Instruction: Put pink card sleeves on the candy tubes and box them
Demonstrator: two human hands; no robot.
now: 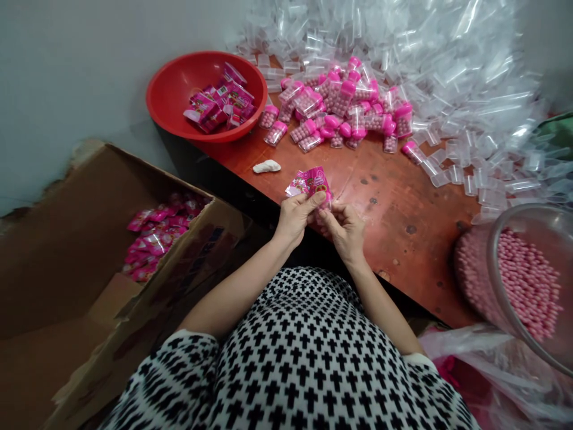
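Note:
Above the table's near edge, my left hand (pixel 295 218) grips a glossy pink printed wrapper (pixel 317 178) between thumb and fingers. A paler, silvery printed piece (pixel 296 184) sticks out beside it; whether the two are joined, I cannot tell. My right hand (pixel 347 232) pinches the wrapper's lower end, close against the left fingertips. Any other thing inside the fingers is hidden. Beyond both hands lies a pile of small clear bottles (pixel 308 101) with pink caps, filled with pink beads. A crumpled white piece (pixel 267 166) rests to the left on the wooden table (pixel 403 233).
A red bowl (pixel 161 95) with pink packets stands at the back left. An open cardboard box (pixel 179 263) at my left contains more packets. Clear empty tubes (pixel 447 77) are heaped at the back right. A clear tub (pixel 492 257) of pink beads stands at the right edge.

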